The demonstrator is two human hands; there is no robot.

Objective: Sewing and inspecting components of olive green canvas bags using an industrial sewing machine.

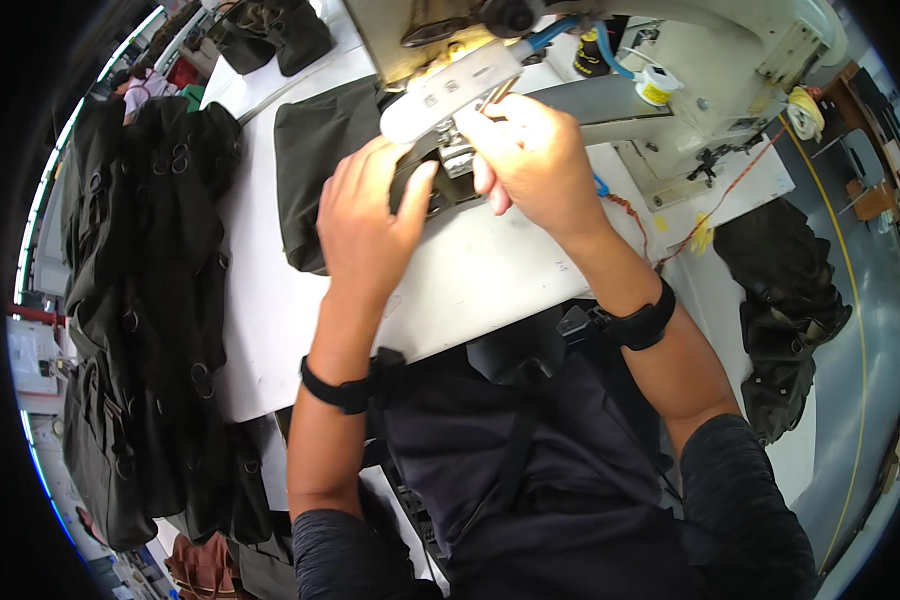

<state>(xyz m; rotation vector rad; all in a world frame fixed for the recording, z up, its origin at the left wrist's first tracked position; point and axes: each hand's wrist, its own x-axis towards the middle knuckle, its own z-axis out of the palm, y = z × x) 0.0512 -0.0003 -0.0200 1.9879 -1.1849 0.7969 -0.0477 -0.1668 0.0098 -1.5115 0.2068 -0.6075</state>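
Observation:
A dark olive fabric bag lies on the white tabletop under the head of an industrial sewing machine. At the bag's near side my left hand grips its edge, fingers curved over the fabric and thumb apart from them. A dark strip of the bag runs between my hands, beneath the metal presser foot. Right beside the needle area, my right hand is closed with its fingertips pinched together. What they pinch is hidden behind the fingers and machine head.
A heap of dark bags with metal rings hangs along the table's left side. More dark bags lie at the right, and others at the back. A thread spool stands by the machine. An orange cord crosses the right side.

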